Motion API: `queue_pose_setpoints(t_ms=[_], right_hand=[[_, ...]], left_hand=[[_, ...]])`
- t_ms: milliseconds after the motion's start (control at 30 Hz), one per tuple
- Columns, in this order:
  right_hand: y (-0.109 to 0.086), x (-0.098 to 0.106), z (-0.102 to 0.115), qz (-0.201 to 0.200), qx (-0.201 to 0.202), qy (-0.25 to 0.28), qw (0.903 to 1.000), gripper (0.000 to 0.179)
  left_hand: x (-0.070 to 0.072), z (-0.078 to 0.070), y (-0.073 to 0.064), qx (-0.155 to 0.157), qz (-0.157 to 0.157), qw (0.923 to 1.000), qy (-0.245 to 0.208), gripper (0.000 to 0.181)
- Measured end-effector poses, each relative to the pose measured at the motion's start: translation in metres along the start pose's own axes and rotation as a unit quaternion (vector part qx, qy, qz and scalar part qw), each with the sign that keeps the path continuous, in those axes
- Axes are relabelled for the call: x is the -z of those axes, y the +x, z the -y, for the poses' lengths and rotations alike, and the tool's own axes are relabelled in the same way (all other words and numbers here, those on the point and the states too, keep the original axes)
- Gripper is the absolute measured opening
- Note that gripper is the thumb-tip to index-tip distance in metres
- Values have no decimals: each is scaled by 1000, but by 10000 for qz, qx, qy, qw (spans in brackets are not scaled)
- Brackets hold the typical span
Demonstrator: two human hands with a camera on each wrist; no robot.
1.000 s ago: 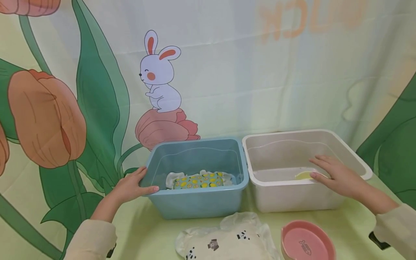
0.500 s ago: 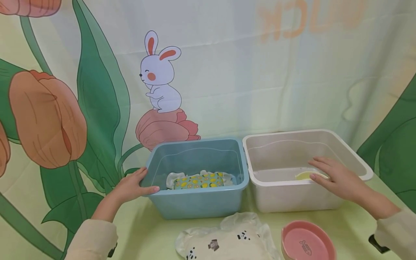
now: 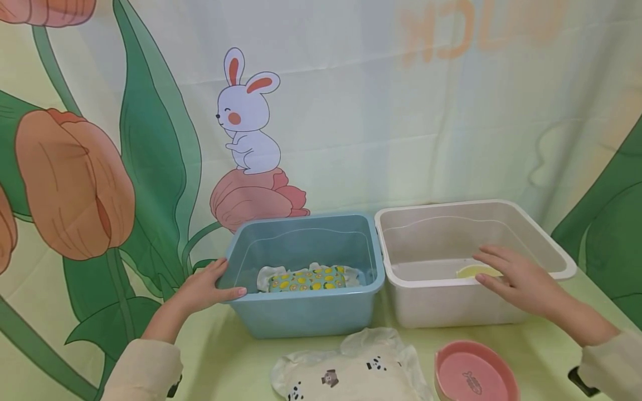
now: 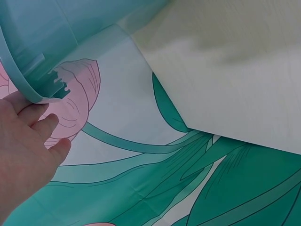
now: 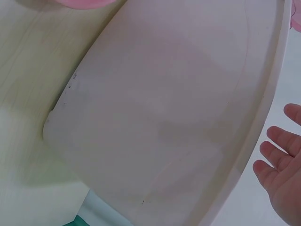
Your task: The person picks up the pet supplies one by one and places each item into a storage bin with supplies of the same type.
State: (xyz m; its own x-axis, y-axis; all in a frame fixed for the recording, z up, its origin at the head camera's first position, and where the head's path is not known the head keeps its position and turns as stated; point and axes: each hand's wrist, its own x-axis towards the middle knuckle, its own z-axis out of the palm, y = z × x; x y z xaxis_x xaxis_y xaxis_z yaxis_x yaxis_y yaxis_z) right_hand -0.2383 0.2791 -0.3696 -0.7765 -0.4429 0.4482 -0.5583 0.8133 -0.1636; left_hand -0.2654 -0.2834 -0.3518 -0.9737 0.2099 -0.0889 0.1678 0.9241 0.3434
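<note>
At the left front corner of a blue plastic bin (image 3: 306,314), my left hand (image 3: 204,285) rests on the rim, thumb lying along the front edge. In the left wrist view, the fingers of that hand (image 4: 28,150) are loosely bent beside the bin's rim (image 4: 19,80). My right hand (image 3: 524,281), fingers spread, hovers over the front right rim of a white bin (image 3: 451,306); the right wrist view shows its fingertips (image 5: 277,139) beside the rim. Inside the blue bin lies a lemon-print pillow (image 3: 306,280) with white ruffles. A yellow-green item (image 3: 473,271) in the white bin is partly hidden.
In front of the bins, a cream ruffled pillow (image 3: 351,376) with animal prints lies on the pale green table (image 3: 215,356). A pink round dish (image 3: 476,373) with a fish-bone mark stands to its right. Behind hangs a printed curtain (image 3: 351,139).
My right hand has dipped slightly and shifted a little left over the white bin's rim. The left hand has stayed on the blue bin.
</note>
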Motion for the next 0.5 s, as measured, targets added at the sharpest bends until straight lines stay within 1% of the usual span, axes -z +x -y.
queue_pose_setpoints(t_ms=[200, 500], right_hand=[[-2, -1, 2, -123, 121, -4, 9999, 41], [-6, -8, 5, -342, 289, 132, 9989, 38]], left_hand=[[0, 0, 0, -58, 14, 10000, 20, 95], [0, 0, 1, -110, 39, 9999, 59, 95]])
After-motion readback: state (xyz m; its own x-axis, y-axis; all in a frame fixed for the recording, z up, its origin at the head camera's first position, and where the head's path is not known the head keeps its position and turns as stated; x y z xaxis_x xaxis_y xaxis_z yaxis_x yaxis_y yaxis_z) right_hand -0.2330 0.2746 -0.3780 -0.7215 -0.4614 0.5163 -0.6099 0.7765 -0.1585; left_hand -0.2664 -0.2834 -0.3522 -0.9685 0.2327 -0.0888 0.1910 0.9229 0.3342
